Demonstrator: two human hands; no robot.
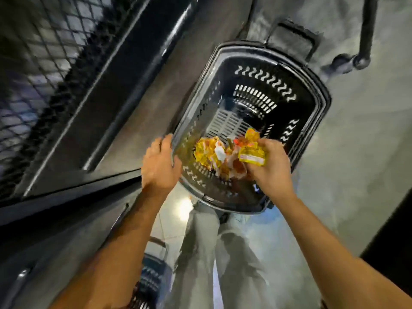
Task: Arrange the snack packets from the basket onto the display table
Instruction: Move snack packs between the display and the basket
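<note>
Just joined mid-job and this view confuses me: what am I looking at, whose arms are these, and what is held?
No machine: one camera, worn on a person's head, looks down at their two bare hands. A black slotted basket lies below, with a pile of yellow snack packets at its near end. The right hand grips a few packets above the pile. The left hand is open at the basket's left rim, holding nothing. The dark mesh at left is blurred.
</note>
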